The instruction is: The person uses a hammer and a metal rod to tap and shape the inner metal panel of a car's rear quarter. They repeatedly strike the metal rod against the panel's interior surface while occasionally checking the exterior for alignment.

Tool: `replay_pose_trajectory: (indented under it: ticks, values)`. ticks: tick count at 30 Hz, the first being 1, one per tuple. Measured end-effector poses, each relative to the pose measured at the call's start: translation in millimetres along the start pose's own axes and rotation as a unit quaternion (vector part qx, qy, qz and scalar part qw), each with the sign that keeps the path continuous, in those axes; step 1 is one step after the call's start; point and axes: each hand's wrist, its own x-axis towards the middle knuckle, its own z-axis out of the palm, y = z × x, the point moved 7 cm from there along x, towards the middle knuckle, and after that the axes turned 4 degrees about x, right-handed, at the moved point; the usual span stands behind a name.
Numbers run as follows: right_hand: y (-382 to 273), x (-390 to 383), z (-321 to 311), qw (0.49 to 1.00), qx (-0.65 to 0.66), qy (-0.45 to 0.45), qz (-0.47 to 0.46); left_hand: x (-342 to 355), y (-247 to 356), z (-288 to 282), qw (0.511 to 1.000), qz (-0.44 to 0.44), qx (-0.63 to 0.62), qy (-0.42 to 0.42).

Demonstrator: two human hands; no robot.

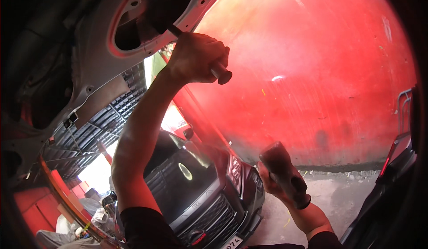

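1. On your left, a grey metal car panel point(99, 57) is up high, with big holes in it.
2. Below it, a dark roof point(93, 133) has metal beams, with bright light under it.
3. Past your left arm, a dark car point(196, 184) shows its front.
4. Your left hand point(196, 57) is wrapped around a metal bar point(221, 73). The bar's top goes up to a dark hole in the panel; you can't tell if it touches.
5. Your right hand point(269, 183) grips a dark hammer point(281, 165), held lower down.
6. Behind, a big red wall point(312, 75) is scratched, and dirty along the bottom.
7. The grey floor point(330, 193) looks patchy.
8. Far right, a dark vehicle point(399, 171) has a red light.
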Motion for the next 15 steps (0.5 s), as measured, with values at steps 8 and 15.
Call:
replay_pose_trajectory:
  ticks: [8,15]
  values:
    - [23,-4,1,0.985,0.112,0.123,0.039,-1,-2,-9,0.998,0.024,-0.005,0.054]
    - [30,-13,-27,0.977,-0.144,0.142,-0.065,11,-5,-9,0.999,0.03,0.027,0.034]
